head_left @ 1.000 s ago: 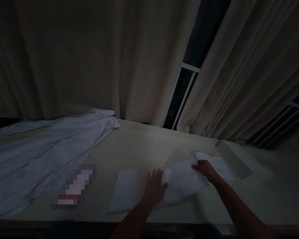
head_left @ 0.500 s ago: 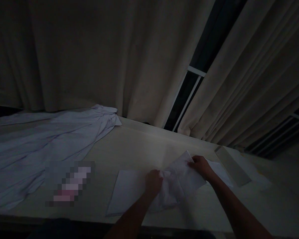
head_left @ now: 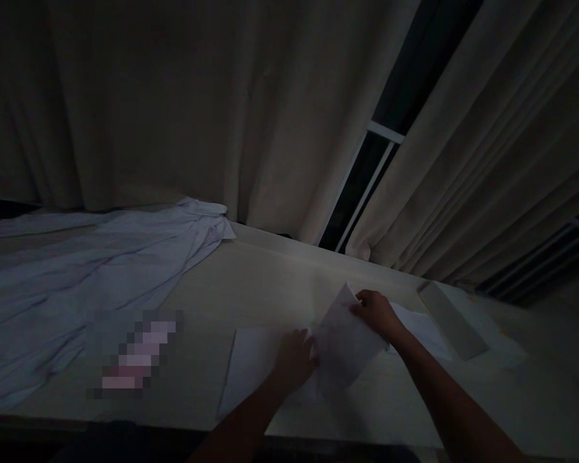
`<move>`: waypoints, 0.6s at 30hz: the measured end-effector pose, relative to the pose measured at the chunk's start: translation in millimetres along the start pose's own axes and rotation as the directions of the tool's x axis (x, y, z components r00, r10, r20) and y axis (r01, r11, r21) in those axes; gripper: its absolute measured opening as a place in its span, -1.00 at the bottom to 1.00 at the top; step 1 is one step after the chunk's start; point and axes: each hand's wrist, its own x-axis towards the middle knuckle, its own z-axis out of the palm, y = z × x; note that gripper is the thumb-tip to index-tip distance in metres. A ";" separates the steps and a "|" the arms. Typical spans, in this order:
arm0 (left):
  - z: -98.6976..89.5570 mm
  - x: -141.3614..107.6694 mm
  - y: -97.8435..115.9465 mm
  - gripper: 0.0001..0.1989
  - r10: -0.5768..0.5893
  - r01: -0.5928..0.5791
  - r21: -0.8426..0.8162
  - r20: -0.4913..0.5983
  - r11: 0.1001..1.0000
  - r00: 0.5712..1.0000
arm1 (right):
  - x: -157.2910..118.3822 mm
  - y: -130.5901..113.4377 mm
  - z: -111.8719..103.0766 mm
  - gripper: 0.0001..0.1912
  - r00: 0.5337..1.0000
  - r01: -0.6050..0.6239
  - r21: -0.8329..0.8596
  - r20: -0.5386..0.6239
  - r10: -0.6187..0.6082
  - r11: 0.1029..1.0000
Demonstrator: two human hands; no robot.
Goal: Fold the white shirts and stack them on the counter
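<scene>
My right hand (head_left: 374,312) pinches the upper right edge of a white sheet (head_left: 345,344), which stands tilted up off the table. Whether it is paper or thin cloth I cannot tell in the dim light. My left hand (head_left: 296,357) is closed at the sheet's left edge, its fingertips partly hidden. Under and beside the left hand lies a flat white piece (head_left: 251,354) on the table. Another white sheet (head_left: 419,331) lies just beyond my right wrist.
A long white garment (head_left: 120,263) spreads over the left of the pale table (head_left: 265,276). A blurred-out pinkish item (head_left: 142,357) lies before it. To the right sits a pale box-like object (head_left: 456,318). Beige curtains (head_left: 289,116) hang behind the table.
The sheet in my right hand has swung up and left and looks flatter. The crumpled part near my left hand no longer shows. My left hand has shifted slightly, its fingers less curled.
</scene>
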 end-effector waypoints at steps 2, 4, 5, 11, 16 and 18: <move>-9.5 7.0 2.4 -0.54 -0.007 0.007 -0.030 0.012 1.000 1.000 | -2.0 -17.3 -0.8 -0.79 0.999 0.031 -0.022 0.016 -0.030 0.999; -18.3 12.2 5.3 -0.56 -0.009 0.010 -0.068 0.018 0.998 1.000 | -2.5 -32.8 -0.3 -0.78 0.997 0.068 -0.030 0.028 -0.067 0.997; -21.7 13.4 7.0 -0.56 -0.013 0.015 -0.093 0.022 0.996 1.000 | -2.1 -40.3 0.9 -0.78 0.996 0.087 -0.025 0.038 -0.086 0.996; -34.7 13.1 7.5 -0.63 -0.083 0.106 -0.339 0.083 0.935 0.993 | 1.7 -84.3 24.4 -0.71 0.976 0.183 0.009 0.120 -0.182 0.983; -64.8 3.2 -30.8 -0.43 -0.176 0.261 -0.612 0.197 0.746 0.965 | -5.7 -123.1 60.8 -0.62 0.946 0.275 -0.051 0.190 -0.261 0.960; -82.5 -9.6 -51.0 -0.27 -0.204 0.313 -0.692 0.239 0.651 0.950 | -11.4 -141.7 78.5 -0.60 0.933 0.295 -0.056 0.233 -0.274 0.954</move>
